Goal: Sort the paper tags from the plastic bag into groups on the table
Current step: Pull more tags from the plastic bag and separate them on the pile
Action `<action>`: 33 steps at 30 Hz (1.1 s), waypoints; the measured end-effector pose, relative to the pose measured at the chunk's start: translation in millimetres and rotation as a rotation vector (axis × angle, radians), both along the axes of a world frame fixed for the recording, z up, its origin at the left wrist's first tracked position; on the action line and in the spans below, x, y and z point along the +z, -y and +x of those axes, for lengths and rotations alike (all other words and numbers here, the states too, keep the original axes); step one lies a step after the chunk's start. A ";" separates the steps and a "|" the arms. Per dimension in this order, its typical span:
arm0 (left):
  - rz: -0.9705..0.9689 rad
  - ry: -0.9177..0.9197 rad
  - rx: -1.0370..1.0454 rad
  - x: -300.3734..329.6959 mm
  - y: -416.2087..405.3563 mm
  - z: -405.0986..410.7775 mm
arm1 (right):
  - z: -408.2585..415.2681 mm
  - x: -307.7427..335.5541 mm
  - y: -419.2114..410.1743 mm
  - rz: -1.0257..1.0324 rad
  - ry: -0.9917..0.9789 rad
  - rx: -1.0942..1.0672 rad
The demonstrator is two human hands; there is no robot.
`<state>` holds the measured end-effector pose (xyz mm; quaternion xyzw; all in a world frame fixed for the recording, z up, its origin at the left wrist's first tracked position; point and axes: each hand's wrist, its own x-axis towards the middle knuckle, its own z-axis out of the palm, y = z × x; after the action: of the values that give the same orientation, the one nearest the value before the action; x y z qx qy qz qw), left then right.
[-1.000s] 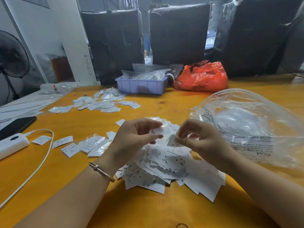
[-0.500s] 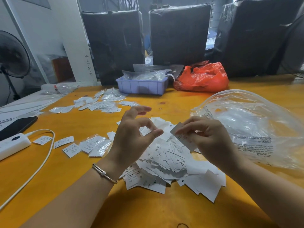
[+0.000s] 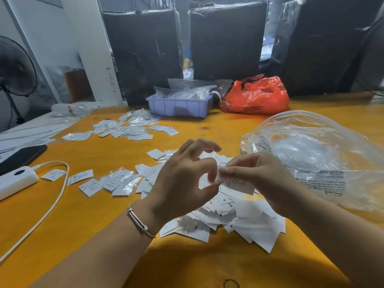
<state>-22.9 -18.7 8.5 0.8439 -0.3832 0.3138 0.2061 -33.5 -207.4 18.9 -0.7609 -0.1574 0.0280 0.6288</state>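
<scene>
A loose heap of white paper tags lies on the yellow table right in front of me. Above it my right hand pinches one printed tag by its left end. My left hand meets it there, thumb and forefinger pinching the same end, the other fingers raised. A big clear plastic bag lies open to the right of the heap. Small groups of tags sit to the left, and a wider spread of tags lies farther back.
A lilac tray with clear bags and a red plastic bag stand at the table's back. At the left edge are a white power bank with its cable and a dark phone. Black wrapped boxes rise behind.
My left hand had opened away from the right; now it has come back and pinches the end of the tag that my right hand holds. The heap has not moved.
</scene>
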 end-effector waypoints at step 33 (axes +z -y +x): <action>-0.718 -0.774 -0.248 8.0 -10.3 -1.5 | 8.9 -2.8 8.3 0.326 -0.227 -0.072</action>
<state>-24.4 -8.4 16.5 0.7230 -0.2446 0.0646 0.6429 -24.6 -215.7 16.1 -0.6462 -0.0604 0.0654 0.7579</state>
